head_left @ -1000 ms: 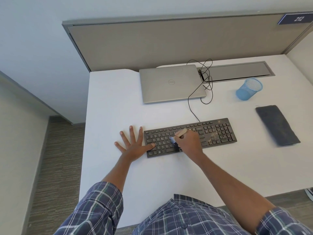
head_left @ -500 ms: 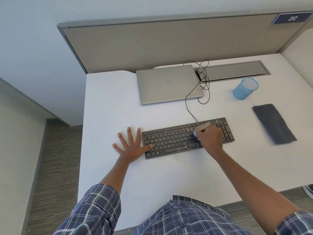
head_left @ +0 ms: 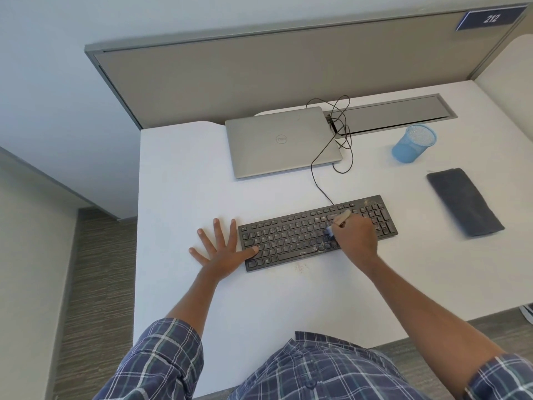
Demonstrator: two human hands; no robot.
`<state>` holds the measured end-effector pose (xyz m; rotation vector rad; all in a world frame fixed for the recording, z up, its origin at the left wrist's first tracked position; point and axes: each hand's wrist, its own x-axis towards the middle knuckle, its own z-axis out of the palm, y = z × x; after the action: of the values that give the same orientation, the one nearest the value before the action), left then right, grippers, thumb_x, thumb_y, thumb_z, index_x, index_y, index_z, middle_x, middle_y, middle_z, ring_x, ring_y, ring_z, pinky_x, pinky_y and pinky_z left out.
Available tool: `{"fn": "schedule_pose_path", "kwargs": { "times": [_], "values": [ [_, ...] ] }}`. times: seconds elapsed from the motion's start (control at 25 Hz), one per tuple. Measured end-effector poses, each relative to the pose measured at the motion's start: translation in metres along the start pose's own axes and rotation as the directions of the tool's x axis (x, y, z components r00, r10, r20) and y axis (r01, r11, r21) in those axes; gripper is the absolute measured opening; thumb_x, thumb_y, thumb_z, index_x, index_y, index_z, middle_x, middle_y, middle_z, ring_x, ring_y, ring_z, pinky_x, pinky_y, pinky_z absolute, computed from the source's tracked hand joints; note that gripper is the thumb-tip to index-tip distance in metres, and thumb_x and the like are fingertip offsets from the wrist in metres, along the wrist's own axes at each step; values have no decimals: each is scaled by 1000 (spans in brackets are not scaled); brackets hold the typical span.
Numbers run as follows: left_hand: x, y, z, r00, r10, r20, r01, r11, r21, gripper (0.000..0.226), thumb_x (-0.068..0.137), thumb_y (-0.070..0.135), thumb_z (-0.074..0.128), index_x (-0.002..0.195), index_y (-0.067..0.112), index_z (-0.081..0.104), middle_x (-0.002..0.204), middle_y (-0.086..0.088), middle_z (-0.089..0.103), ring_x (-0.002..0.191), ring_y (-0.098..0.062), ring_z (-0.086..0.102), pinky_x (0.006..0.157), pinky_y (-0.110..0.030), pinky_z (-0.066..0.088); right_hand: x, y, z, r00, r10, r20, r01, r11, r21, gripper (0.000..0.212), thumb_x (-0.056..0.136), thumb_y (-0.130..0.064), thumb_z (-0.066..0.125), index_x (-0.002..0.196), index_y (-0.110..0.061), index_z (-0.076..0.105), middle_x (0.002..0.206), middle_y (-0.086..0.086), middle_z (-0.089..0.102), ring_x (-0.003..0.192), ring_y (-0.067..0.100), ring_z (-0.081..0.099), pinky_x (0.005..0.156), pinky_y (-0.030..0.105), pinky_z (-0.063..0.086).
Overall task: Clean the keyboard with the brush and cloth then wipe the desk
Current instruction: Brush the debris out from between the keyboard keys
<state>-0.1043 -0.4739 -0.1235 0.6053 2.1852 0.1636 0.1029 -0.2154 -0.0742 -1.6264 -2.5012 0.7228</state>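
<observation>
Your left hand [head_left: 219, 249] lay flat on the counter [head_left: 187, 183], fingers spread, at the nine o'clock end of the keyboard [head_left: 288, 238], with the thumb resting on its corner keys. Your right hand [head_left: 356, 241] pinched the brush [head_left: 340, 219] by its pale handle, which pointed to two o'clock, bristles down on the keys right of centre. There were crumbs [head_left: 320, 248] on the keys by the bristles and in the two o'clock corner. The cloth [head_left: 464, 202] lay folded at the keyboard's two o'clock, well apart from it. The closed laptop [head_left: 281, 141] sat at twelve o'clock and the blue cup [head_left: 414, 144] at one. The cable [head_left: 317, 180] ran from the keyboard's far edge up beside the laptop.
</observation>
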Motion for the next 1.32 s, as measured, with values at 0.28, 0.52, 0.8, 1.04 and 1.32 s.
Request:
{"fn": "schedule_pose_path", "kwargs": {
  "times": [0.28, 0.52, 0.8, 1.04, 1.32],
  "values": [
    [-2, 2, -1, 1000, -1, -5, 1, 1000, -2, 109, 79, 102, 39, 155, 64, -29, 162, 15, -52, 148, -39, -51, 113, -79, -23, -1, -27, 10, 988, -134, 73, 122, 982, 147, 15, 91, -33, 78, 92, -20, 85, 73, -8, 73, 69, 15, 70, 56, 22, 46],
    [-1, 0, 0, 1000, 0, -2, 0, 1000, -4, 109, 78, 103, 38, 155, 64, -29, 162, 15, -52, 148, -39, -51, 112, -80, -23, -7, -1, 8, 970, -160, 182, 163, 987, -4, 26, 96, -39, 74, 83, -19, 82, 62, -4, 69, 54, 14, 63, 47, 26, 44],
    [0, -1, 1, 1000, -2, -9, 2, 1000, 3, 111, 76, 105, 36, 154, 64, -30, 162, 14, -52, 149, -39, -50, 112, -80, -22, -23, -43, 19, 938, -318, 137, 319, 948, 13, 21, 97, -42, 72, 91, -24, 81, 71, -7, 75, 65, 13, 69, 62, 32, 60],
    [1, -2, 1, 1000, 1, -9, -1, 1000, 4, 109, 78, 104, 38, 154, 65, -31, 161, 15, -53, 148, -39, -51, 112, -81, -22, -46, -29, 33, 951, -226, 213, 202, 971, 125, 24, 99, -42, 71, 87, -23, 80, 72, -5, 75, 66, 18, 70, 59, 33, 57],
    [0, -1, 0, 1000, 1, -2, -1, 1000, -1, 111, 77, 104, 38, 154, 65, -31, 160, 15, -54, 147, -39, -52, 112, -80, -23, -42, -49, 33, 962, -233, 142, 213, 967, 143, 14, 96, -36, 71, 91, -26, 79, 73, -5, 74, 68, 17, 69, 61, 29, 55]
  ]
}}
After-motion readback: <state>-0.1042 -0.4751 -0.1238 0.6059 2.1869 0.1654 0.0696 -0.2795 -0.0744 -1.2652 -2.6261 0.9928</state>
